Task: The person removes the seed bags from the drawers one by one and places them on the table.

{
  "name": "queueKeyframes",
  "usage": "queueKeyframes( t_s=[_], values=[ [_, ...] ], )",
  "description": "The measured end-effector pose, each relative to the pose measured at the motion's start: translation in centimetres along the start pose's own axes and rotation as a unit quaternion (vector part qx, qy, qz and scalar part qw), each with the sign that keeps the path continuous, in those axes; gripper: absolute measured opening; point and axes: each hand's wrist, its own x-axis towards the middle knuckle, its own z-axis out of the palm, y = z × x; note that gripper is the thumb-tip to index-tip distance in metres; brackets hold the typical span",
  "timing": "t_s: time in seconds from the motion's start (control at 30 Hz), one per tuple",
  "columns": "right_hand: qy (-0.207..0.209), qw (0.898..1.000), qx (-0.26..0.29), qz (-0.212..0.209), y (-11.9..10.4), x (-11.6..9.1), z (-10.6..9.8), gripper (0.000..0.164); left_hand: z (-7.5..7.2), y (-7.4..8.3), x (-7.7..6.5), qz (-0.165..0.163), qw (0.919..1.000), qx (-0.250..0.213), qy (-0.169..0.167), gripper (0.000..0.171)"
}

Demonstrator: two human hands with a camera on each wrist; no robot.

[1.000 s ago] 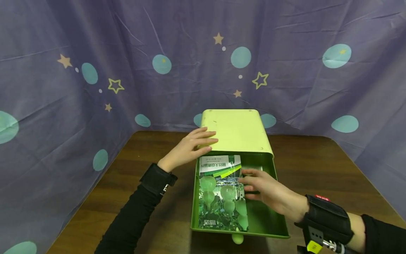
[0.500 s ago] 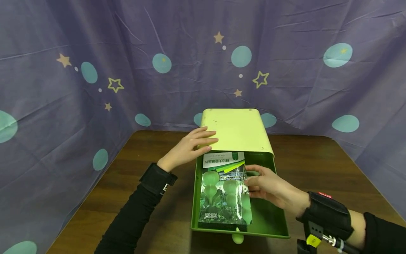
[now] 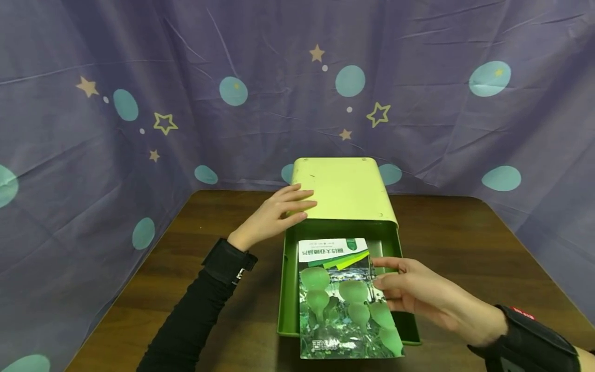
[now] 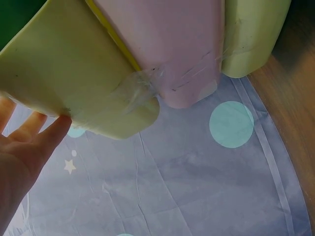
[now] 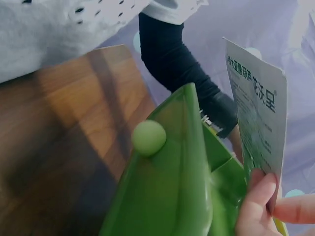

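Observation:
A seed packet [image 3: 346, 310] printed with green gourds is pinched along its right side by my right hand [image 3: 425, 292]. It hangs tilted above the pulled-out green drawer [image 3: 289, 289], its lower edge reaching past the drawer front. In the right wrist view, thumb and fingers grip the packet [image 5: 258, 103], whose pale printed back shows. My left hand [image 3: 274, 214] rests on the upper left edge of the light-green drawer box [image 3: 344, 188], fingers extended. The left wrist view shows those fingertips touching the box side [image 4: 74, 83].
A round green knob [image 5: 149, 138] sticks out from the drawer front. In the left wrist view, a pink section [image 4: 182, 49] adjoins the light-green one. Everything stands on a brown wooden table [image 3: 223, 305], with a purple patterned curtain [image 3: 260, 129] behind.
My right hand has taken hold of the packet, lifted it off the drawer floor and drawn it toward me and to the right. My left hand stays on the box.

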Motion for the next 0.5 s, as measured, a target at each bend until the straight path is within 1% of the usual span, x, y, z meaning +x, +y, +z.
queueKeyframes(
  t_s=[0.13, 0.33, 0.5],
  values=[
    [-0.004, 1.000, -0.015, -0.002, 0.5, -1.1, -0.3, 0.076, 0.0, 0.1, 0.0, 0.002, 1.0000, 0.001, -0.002, 0.037],
    [0.020, 0.998, -0.048, -0.022, 0.9, -2.3, -0.9, 0.074, 0.0, 0.0, 0.1, 0.004, 1.0000, 0.003, 0.001, 0.037],
    [0.036, 0.998, -0.047, -0.038, 1.3, -3.0, -1.8, 0.071, 0.1, -0.1, 0.0, 0.000, 1.0000, 0.003, -0.002, 0.037]
  ],
)
